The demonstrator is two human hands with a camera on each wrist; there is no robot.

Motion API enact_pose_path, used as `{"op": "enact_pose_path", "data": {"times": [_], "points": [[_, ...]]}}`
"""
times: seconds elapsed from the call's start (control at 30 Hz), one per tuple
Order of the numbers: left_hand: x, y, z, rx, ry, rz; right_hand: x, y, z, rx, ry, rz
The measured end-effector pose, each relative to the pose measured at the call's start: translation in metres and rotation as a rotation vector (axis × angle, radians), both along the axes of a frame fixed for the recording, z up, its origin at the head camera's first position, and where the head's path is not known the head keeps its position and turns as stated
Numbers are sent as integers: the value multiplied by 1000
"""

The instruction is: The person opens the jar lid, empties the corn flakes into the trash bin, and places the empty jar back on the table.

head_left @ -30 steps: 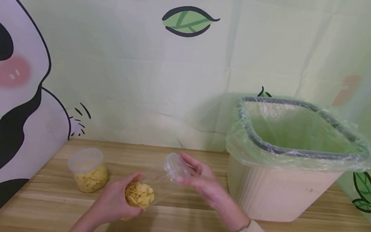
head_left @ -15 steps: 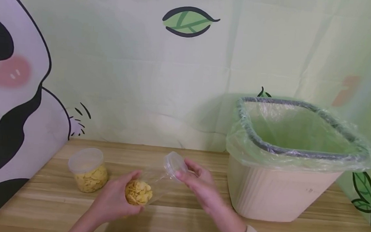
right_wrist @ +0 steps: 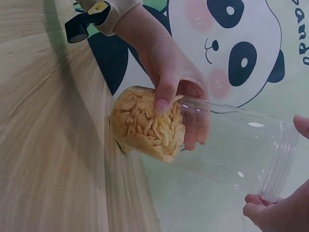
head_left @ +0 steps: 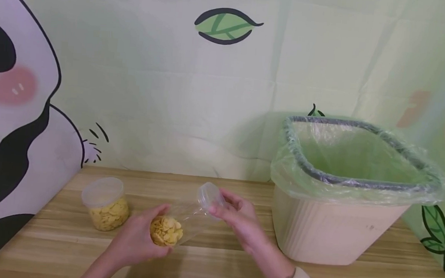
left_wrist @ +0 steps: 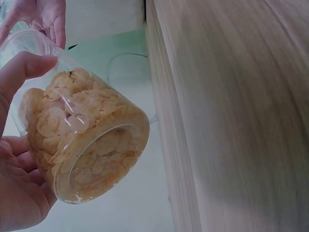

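A tall clear plastic jar [head_left: 191, 221] is held tilted above the table, its base low on the left. Yellow flakes, like corn flakes [head_left: 166, 231], fill its lower part. My left hand [head_left: 136, 238] grips the jar around that end, thumb on one side and fingers on the other, as the left wrist view also shows. At the raised end, the thumb and fingers of my right hand [head_left: 241, 222] pinch the rim of a clear lid [head_left: 207, 196], which sits on the jar. Part of the right hand lies outside the right wrist view.
A shorter tub [head_left: 108, 213] of similar flakes, with a translucent top, stands on the wooden table [head_left: 213, 267] at left. The right side holds a ribbed bin [head_left: 328, 232] with a green plastic liner. Behind hangs a panda-print cloth [head_left: 163, 92].
My right hand has turned slightly around the lid, its thumb rising and its wrist shifting left. The jar and my left hand have barely moved.
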State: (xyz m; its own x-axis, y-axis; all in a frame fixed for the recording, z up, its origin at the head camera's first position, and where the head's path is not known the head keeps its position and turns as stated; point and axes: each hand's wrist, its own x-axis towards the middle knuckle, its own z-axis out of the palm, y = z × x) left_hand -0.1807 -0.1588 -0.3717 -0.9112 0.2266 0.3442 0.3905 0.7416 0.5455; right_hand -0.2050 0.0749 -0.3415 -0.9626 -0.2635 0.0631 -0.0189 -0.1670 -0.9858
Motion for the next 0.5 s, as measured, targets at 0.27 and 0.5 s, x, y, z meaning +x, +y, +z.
{"op": "enact_pose_path", "data": {"times": [0.27,0.5], "points": [[0,-3,2,30,-26,-38,-4,5,-1,-60,12,95],[0,-5,2,46,-43,-61,-10,10,-2,-72,34,182]]}}
